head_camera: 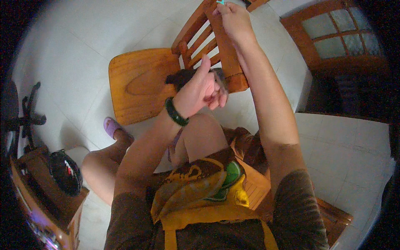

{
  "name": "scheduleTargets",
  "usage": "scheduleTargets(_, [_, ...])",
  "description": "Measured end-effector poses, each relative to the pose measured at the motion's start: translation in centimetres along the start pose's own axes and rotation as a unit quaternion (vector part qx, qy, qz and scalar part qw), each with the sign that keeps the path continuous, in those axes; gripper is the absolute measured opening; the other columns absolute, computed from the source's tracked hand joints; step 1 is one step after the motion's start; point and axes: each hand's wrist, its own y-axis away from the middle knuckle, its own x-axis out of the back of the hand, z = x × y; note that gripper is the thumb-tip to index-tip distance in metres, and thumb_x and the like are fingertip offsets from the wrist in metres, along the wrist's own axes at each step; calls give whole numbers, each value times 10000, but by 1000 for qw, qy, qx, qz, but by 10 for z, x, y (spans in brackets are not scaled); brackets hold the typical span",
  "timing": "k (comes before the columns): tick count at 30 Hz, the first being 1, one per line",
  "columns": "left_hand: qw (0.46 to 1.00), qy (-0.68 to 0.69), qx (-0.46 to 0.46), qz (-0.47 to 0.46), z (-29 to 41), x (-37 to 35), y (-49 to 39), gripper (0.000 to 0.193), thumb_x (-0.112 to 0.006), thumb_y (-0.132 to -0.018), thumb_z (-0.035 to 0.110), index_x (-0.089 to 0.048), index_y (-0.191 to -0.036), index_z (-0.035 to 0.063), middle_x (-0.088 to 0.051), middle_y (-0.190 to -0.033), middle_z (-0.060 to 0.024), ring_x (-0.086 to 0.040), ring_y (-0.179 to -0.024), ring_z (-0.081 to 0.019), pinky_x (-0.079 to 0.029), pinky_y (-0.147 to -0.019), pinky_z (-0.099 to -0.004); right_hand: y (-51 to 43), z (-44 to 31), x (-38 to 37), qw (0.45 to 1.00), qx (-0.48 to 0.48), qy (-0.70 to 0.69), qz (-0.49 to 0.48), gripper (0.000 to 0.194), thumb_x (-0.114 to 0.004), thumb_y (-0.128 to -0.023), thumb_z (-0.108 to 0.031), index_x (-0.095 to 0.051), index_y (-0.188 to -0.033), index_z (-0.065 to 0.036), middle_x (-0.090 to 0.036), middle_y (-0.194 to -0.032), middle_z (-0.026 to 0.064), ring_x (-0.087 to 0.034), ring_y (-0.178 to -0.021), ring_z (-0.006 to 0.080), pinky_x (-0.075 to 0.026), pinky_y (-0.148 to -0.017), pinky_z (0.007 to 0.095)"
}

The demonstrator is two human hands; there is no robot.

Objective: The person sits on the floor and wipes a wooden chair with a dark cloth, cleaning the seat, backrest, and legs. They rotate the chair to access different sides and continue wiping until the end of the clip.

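My left hand, with a dark green bangle on its wrist, is beside the wooden chair's backrest, thumb raised and fingers curled. A dark, furry-looking item lies behind and against that hand at the seat's back edge; blur hides whether the fingers hold it. My right hand is raised over the top of the backrest at the upper edge of the view. Its fingers are closed on a small light-blue object, mostly cut off by the picture's edge.
A wooden cabinet with a black bag-like item stands at the lower left, near a black chair base. A wooden door with glass panes is at the upper right. A slatted wooden seat shows beneath me.
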Motion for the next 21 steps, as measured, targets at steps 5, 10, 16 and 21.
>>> scheduleTargets(5, [998,-31,54,-14,5,8,-10,853,-136,-788,813,-503,-827,43,-592,-622,-117,-512,-454,-133,-349,-434,-210,-5,11,-12,1000,24,-8,9,340,-473,-869,-309,-683,-824,-46,-620,-876,248,-586,-838,424,-444,-773,489])
scheduleTargets(10, [994,-106,13,31,-6,9,3,795,-189,-887,700,-568,-728,19,-612,-672,-127,-545,-496,-138,-405,-494,-237,-18,17,-15,999,39,-6,30,340,-468,-869,-308,-683,-841,-45,-620,-865,248,-582,-848,423,-443,-780,490])
scheduleTargets(16, [994,-56,-26,86,-5,-11,13,760,-177,-904,672,-554,-689,49,-620,-705,-108,-578,-644,-188,-438,-622,-275,-30,20,14,999,37,-7,26,332,-472,-860,-294,-677,-851,-33,-628,-892,237,-583,-876,418,-441,-802,481])
scheduleTargets(21, [979,140,-92,115,15,-8,28,703,-262,-889,683,-557,-963,49,-621,-806,-94,-567,-665,-149,-411,-559,-239,-27,17,27,999,2,-45,-12,310,-486,-873,-282,-659,-815,-31,-608,-829,163,-548,-797,318,-423,-732,417])
